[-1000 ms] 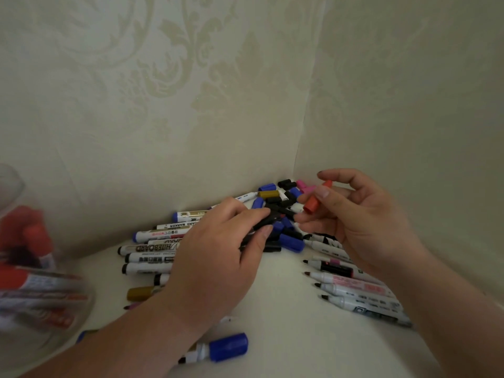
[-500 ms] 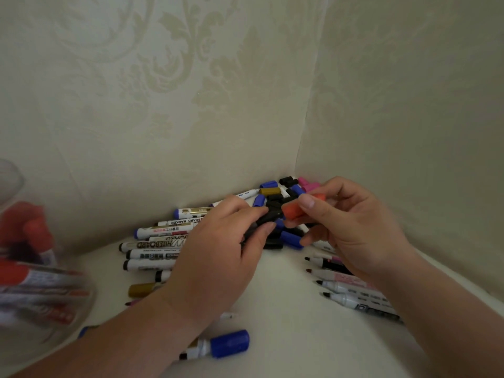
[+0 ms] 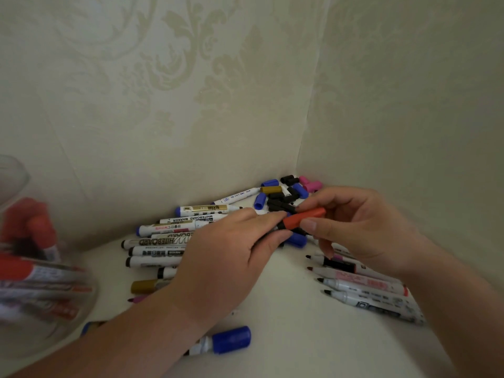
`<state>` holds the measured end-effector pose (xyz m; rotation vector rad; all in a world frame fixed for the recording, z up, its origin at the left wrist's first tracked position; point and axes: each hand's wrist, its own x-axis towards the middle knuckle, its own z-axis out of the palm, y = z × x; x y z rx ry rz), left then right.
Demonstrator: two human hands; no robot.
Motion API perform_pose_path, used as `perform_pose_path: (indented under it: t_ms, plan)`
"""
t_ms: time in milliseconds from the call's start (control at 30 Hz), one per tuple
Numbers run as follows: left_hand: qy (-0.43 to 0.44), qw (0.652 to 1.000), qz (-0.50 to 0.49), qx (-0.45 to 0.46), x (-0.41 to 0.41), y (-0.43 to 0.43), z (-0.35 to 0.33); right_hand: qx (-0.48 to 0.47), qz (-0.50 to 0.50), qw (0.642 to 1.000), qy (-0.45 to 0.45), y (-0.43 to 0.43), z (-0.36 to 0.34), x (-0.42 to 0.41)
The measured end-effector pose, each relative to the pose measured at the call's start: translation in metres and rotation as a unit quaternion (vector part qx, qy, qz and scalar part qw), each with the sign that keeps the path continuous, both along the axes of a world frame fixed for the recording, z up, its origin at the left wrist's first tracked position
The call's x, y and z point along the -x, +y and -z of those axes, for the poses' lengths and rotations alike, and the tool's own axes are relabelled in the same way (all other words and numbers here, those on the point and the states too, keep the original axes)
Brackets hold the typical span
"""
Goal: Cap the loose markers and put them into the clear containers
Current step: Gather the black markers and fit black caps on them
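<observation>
On the pale desk [image 3: 286, 309], a clear container [image 3: 41, 268] holding red markers stands far left, and loose markers [image 3: 163, 241] lie heaped in the corner. The left hand [image 3: 226, 263] fingers pinch a marker [image 3: 280, 227]. The right hand [image 3: 362, 227] fingers pinch a red cap [image 3: 302, 219] touching the marker's end.

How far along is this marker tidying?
Done: red markers lie in the clear container. In hand: the right hand holds a red cap against a marker the left hand pinches. Left: many uncapped markers and loose caps by the wall.
</observation>
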<state>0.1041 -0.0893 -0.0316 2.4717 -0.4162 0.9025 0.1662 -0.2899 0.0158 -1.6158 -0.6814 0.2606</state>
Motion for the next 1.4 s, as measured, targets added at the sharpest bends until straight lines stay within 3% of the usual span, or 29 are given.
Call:
perform_pose_path:
  t_ms: [300, 767, 1067, 1267, 1400]
  plan:
    - [-0.002, 1.000, 0.020, 0.017, 0.000, -0.002, 0.001, 0.053, -0.019, 0.998, -0.006, -0.004, -0.003, -0.001]
    - [-0.033, 0.998, 0.046, 0.033, 0.003, 0.000, -0.002, 0.058, -0.005, 0.998, -0.012, 0.006, -0.007, 0.008]
    - [-0.015, 0.997, 0.024, 0.068, 0.002, -0.003, -0.011, -0.103, 0.017, 0.992, 0.070, 0.024, 0.005, 0.013]
    - [0.057, 0.991, -0.034, 0.116, 0.015, 0.011, -0.029, -0.076, 0.129, 0.989, -0.017, 0.030, -0.007, 0.014]
    - [0.081, 0.984, -0.098, 0.123, 0.035, 0.034, -0.046, -0.107, 0.124, 0.985, -0.049, 0.050, -0.041, 0.030]
